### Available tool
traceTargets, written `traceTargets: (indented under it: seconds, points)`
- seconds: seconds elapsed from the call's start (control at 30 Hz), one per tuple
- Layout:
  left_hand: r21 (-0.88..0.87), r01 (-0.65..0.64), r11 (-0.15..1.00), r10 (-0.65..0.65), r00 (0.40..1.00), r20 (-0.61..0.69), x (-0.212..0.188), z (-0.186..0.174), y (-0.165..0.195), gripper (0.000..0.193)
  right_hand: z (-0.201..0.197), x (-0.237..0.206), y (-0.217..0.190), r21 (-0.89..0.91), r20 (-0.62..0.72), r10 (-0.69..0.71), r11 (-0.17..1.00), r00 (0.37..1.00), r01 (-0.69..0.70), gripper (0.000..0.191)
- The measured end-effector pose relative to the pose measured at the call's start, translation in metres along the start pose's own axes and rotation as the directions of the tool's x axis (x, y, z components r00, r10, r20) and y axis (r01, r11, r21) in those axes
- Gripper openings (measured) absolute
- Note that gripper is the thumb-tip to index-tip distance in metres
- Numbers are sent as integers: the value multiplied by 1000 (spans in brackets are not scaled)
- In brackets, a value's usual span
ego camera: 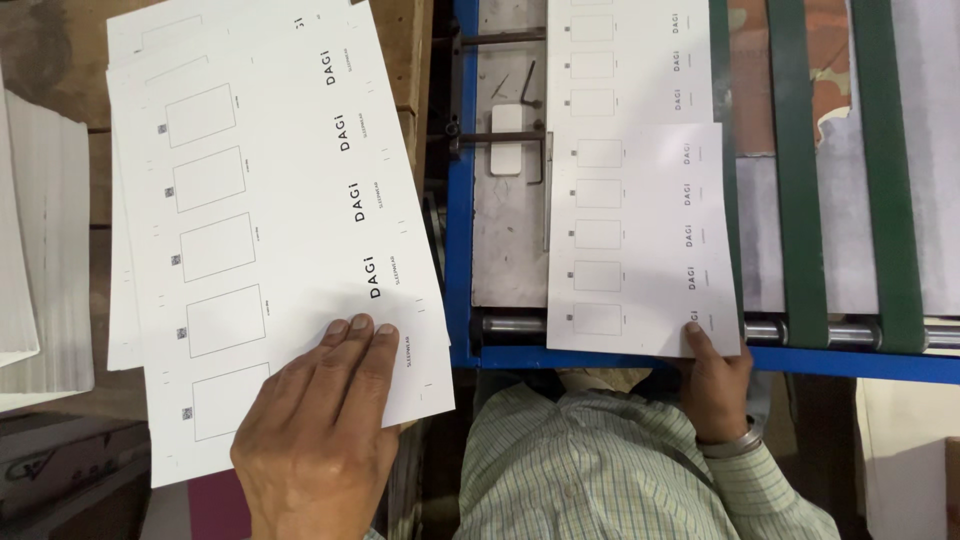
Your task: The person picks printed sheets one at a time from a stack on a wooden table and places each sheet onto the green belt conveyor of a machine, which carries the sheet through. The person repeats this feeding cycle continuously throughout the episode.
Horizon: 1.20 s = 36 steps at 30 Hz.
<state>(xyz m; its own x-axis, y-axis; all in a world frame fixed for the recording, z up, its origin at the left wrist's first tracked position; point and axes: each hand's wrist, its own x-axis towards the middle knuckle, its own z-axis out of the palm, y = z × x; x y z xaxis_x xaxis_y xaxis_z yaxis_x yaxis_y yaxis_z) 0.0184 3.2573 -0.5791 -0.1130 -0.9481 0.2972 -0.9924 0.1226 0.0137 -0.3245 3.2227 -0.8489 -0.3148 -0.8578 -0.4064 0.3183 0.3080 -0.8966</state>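
Note:
My left hand (318, 430) lies flat, fingers together, on the top white printed sheet (270, 220) of a fanned stack at the left. The sheets carry rows of outlined rectangles and small dark lettering. My right hand (715, 385) pinches the near edge of a smaller white printed sheet (640, 240) that lies on the grey feed table of a blue-framed machine (462, 200). A second printed sheet (630, 60) lies farther along the table, partly under the first.
Green belts (800, 170) run over metal rollers (850, 333) at the right of the machine. A pile of plain white paper (40, 250) stands at the far left on a wooden surface. My checked shirt sleeve (600, 470) fills the bottom middle.

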Motion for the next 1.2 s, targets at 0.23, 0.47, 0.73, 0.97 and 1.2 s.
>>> traceTargets:
  seconds: [0.23, 0.47, 0.73, 0.97, 1.2]
  points:
    - [-26, 1, 1000, -2, 1000, -4, -36, 10, 40, 58, -32, 15, -6, 25, 116, 51, 998, 992, -54, 36]
    - [-34, -4, 999, 4, 1000, -6, -95, 15, 46, 53, -77, -13, 24, 22, 293, 187, 979, 938, -202, 40]
    - [-257, 22, 966, -11, 999, 43, -149, -34, 33, 51, -74, -126, 11, -16, 460, 205, 975, 864, -223, 52]
    - [-154, -280, 947, 284, 959, 4, -199, -6, 151, 55, -47, -245, -16, 237, 877, -42, 904, 479, -355, 64]
    - [-192, -212, 958, 211, 977, -29, -272, -42, 128, 56, -65, -258, 12, 287, 386, 91, 934, 918, -213, 42]
